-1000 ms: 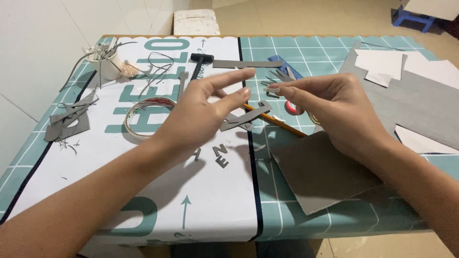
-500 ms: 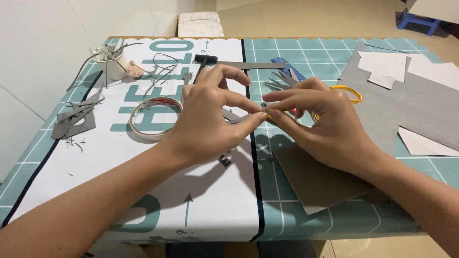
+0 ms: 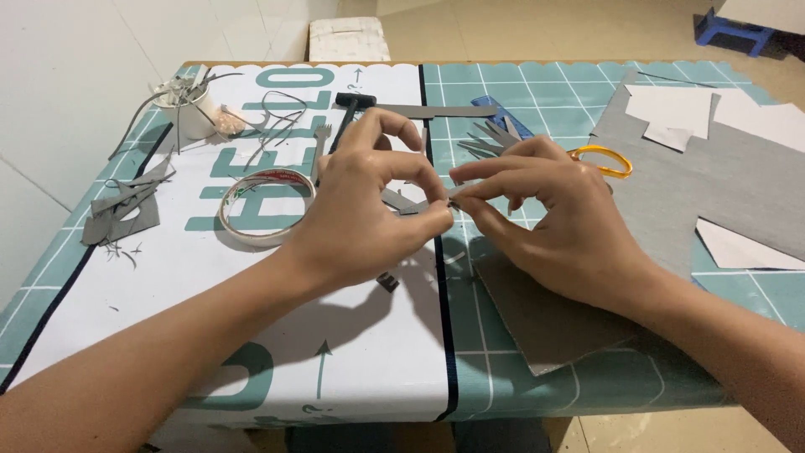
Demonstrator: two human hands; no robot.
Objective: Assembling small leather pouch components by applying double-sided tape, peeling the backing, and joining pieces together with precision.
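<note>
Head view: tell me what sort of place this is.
Probably a home craft table. Both hands, left hand and right hand, pinch a small grey strip over a cutting mat, with a tape roll, scissors and grey card sheets around.

We hold a small, thin strip of grey card (image 3: pixel 419 204) above the middle of the surface (image 3: pixel 352 352), roughly level and slightly tilted. It is narrow and flat. Our left hand (image 3: pixel 369 214) pinches it from the left, our right hand (image 3: pixel 553 210) pinches its right end between thumb and fingertips. Most of it is hidden by our fingers, so its full shape is unclear.
</note>
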